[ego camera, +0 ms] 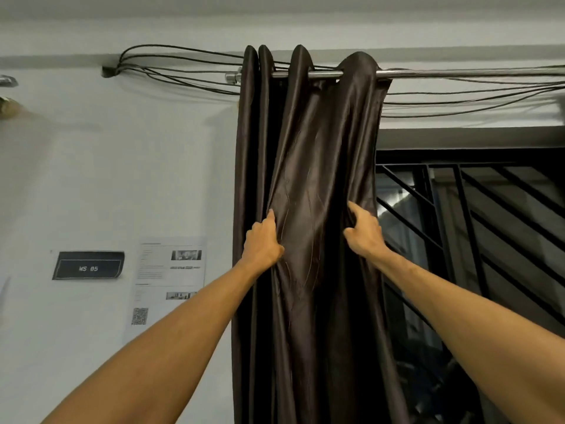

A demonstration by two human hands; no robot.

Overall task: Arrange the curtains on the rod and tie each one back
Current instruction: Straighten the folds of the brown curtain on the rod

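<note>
Left forearm (171,332) & right forearm (458,307) reach up from the bottom corners, elbows cut off by the frame edge.

Left hand (263,243): fingers curled into a fold on the left side of the curtain (305,163), thumb pointing up along the fabric. Fingertips are buried in the fold, so can't see how much cloth it has, but it's clamped on fabric.

Right hand (363,234): fingers hooked round the curtain's right edge, thumb up, cloth bunched under it. Fingertips are mostly hidden behind the edge. The hands are apart, w/ a smooth panel of fabric between them.

Curtain is dark brown and shiny, gathered in deep pleats, hanging from the rod (458,73) near its left end. Top loops stand above the rod, and the bottom hem is out of frame.

Rod is metal. Its left end cap shows just beside the curtain, and its right end runs off frame.

Black cables (183,68) fan out along the wall (91,163) behind the curtain top. They cross behind the rod and carry on to the right.

Right of the curtain is a black window grille (489,224), w/ what's behind it too dim to read.

Left on the wall are a dark sign (88,266) reading "WS 05" and a printed sheet (171,270) w/ a QR code, text too small to read. Items at the far left edge are blurred and cut off.
</note>
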